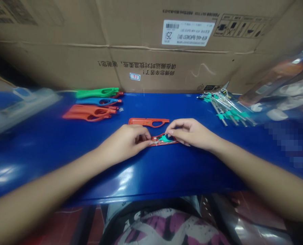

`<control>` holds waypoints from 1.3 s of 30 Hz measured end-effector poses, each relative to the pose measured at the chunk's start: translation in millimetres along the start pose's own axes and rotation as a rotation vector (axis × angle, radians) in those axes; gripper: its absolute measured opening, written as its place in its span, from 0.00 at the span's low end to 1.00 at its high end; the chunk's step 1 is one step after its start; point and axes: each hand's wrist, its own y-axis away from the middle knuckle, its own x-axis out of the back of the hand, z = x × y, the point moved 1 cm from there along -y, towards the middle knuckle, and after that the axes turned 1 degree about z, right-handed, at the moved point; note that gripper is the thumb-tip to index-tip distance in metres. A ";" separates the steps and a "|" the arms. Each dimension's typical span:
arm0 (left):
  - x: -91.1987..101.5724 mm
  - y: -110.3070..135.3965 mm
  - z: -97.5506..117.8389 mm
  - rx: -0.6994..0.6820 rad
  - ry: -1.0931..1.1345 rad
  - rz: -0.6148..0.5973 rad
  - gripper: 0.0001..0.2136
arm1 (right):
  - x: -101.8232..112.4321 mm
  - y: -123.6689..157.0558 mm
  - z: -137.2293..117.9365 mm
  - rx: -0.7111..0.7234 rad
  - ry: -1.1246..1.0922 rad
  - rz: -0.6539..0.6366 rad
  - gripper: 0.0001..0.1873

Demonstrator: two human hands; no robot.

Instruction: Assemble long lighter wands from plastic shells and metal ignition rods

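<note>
Head view: nearer red shell point(166, 144), midway between worktop point(146, 177) front and back edges.
Left hand point(124, 142): closed, pinching shell end.
Right hand point(193, 134): curled at green insert point(166, 139), grip unclear.
Wire point(156, 143): best tucked inside.

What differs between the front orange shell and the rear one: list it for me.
The front shell has both hands' fingers at it, left hand and right hand; the rear shell is held by neither.
The front shell holds a green piece; none shows in the rear shell.
Fingers partly cover the front shell; the rear shell's outline is mostly visible.
Both are orange.
</note>
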 end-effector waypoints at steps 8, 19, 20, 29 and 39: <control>10.4 1.9 2.7 -0.045 -0.036 -0.034 0.08 | 24.2 1.0 -1.7 0.220 0.440 -0.100 0.10; 18.1 -1.4 -4.5 -0.072 0.045 -0.105 0.08 | 22.6 3.1 2.6 0.243 0.562 -0.167 0.09; 19.4 -2.1 -6.9 -0.066 0.069 -0.115 0.08 | 23.4 3.4 2.7 0.241 0.567 -0.168 0.09; 24.4 -9.3 -22.4 -0.047 0.226 -0.162 0.07 | 25.7 5.5 2.4 0.291 0.641 -0.206 0.09; 20.1 -13.8 -34.6 0.040 0.356 -0.193 0.07 | 21.3 7.9 3.3 0.363 0.738 -0.185 0.08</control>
